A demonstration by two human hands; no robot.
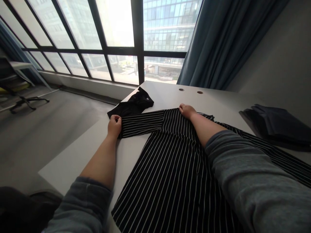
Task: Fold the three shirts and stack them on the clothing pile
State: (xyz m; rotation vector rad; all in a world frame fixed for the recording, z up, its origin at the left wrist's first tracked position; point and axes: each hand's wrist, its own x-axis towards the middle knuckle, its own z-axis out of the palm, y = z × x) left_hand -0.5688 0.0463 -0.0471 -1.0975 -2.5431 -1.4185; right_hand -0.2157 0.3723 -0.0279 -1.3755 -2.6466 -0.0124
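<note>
Across the far side of the room runs a wall of dark-framed windows [116, 35], with a blue-grey curtain [225, 38] hanging at its right end and grey floor [43, 129] spreading out to the left. Nearer, a white surface [80, 155] reaches from the bottom of the view towards the glass.

Most of that surface is covered by a striped shirt [175, 168], black with thin white lines. It lies flat, its body running from the near edge up to the middle, and one short sleeve [141, 124] is stretched out sideways to the left. On the right, near the wall, sits a stack of dark folded cloth [277, 124], well apart from the shirt's sleeve. A smaller black garment [133, 105] lies crumpled at the far left corner, just beyond the stretched sleeve.

Both forearms come in from below, their grey cuffs pushed up. The left hand [114, 125] is closed at the sleeve's outer end, pinching its hem at the left edge of the surface. The right hand [187, 111] rests knuckles up on the shirt's top edge, fingers curled down onto the cloth; whether they grip it cannot be seen.

Two small round holes [181, 89] are set in the surface beyond the right hand.
</note>
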